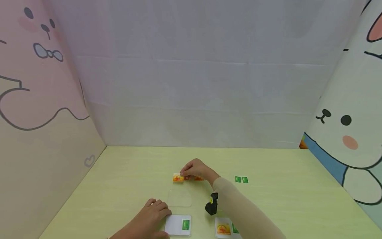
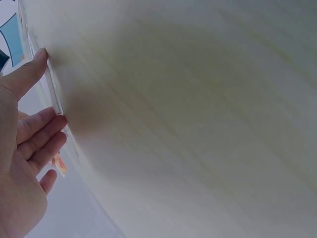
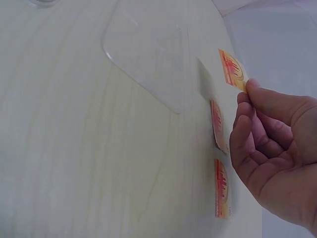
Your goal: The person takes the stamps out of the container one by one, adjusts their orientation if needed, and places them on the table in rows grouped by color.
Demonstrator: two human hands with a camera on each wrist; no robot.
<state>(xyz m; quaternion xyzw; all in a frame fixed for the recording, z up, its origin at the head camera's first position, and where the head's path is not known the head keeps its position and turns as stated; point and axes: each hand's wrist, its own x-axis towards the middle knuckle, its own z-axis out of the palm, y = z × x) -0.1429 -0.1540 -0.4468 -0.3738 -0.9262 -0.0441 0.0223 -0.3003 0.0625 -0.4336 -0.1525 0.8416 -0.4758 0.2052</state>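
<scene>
My right hand (image 1: 195, 168) pinches a small orange-and-yellow picture card (image 3: 232, 69) between thumb and fingertips, raised off the table. Below it in the right wrist view lie two more orange cards, a middle card (image 3: 218, 124) and a lower card (image 3: 221, 188). My left hand (image 1: 153, 214) holds a white rounded flat case (image 1: 174, 225) at its left side, thumb at the near edge and fingers at the far one. A green card (image 1: 186, 224) lies on the case's right half. Between the hands rests a clear plastic lid (image 1: 179, 198).
Another white case (image 1: 219, 232) at the front right carries an orange card (image 1: 223, 228) and a green one, partly hidden by the right sleeve. Two green cards (image 1: 241, 179) lie further back right. Cartoon-printed panels (image 1: 343, 132) and a pale cloth backdrop (image 1: 191, 83) enclose the table.
</scene>
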